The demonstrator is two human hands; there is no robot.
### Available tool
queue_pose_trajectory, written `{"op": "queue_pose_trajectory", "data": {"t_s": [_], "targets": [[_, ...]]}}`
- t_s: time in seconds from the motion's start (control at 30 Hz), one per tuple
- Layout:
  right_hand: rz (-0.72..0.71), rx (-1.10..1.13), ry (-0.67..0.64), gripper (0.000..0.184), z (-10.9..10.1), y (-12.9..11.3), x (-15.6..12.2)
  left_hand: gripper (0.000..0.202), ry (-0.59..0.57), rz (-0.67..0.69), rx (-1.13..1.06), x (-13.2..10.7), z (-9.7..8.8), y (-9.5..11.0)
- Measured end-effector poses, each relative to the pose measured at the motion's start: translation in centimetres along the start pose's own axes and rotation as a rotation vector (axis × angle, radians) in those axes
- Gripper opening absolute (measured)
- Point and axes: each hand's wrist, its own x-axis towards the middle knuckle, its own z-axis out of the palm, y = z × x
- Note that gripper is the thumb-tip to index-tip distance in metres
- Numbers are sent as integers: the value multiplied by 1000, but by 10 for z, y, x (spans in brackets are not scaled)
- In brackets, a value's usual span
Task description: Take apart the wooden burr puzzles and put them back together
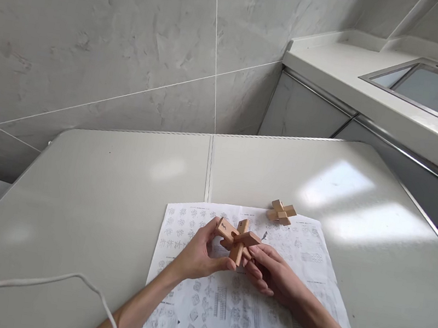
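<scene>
A pale bench (114, 197) is being backed by a gray wall (147, 36), upper left. At lower center, a wooden puzzle (239, 240) is being clasped between left hand (201, 253) and right hand (274, 272) above a printed sheet (321, 294); a second puzzle (282, 213) is being supported at the sheet's upper edge, right of center.

Table (127, 188): pale glossy top, 2 panels, thin metal edging. Seam (209, 168) between panels shows beyond the left fingers (208, 230). 1 creased white printed sheet (318, 274) on it, directly below both hands' fingers, extending left, right, beyond and nearer. 1 small wooden cross-shaped puzzle (282, 214) sits at sheet's far edge, beyond the right fingers (265, 254), not touching them. Glare on the top beyond and right of fingers. White cable (38, 280) nearer and left of fingers; can't tell if it touches the top.
</scene>
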Motion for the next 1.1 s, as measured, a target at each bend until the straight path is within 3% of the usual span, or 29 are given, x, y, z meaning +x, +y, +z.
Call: {"op": "queue_pose_trajectory", "data": {"t_s": [0.2, 0.53, 0.77, 0.93, 1.1], "targets": [[-1, 20, 13, 42, -1, 2, 2, 71, -7, 26, 80, 1, 1, 1], [13, 26, 12, 41, -2, 1, 2, 60, -16, 23, 25, 2, 1, 7], [10, -85, 55, 48, 9, -6, 0, 62, -18, 26, 15, 1, 1, 6], [-179, -414, 238, 50, 18, -13, -4, 63, -15, 46, -46, 0, 0, 8], [-390, -514, 330, 41, 13, -13, -8, 57, 19, 106, -10, -2, 4, 7]]}}
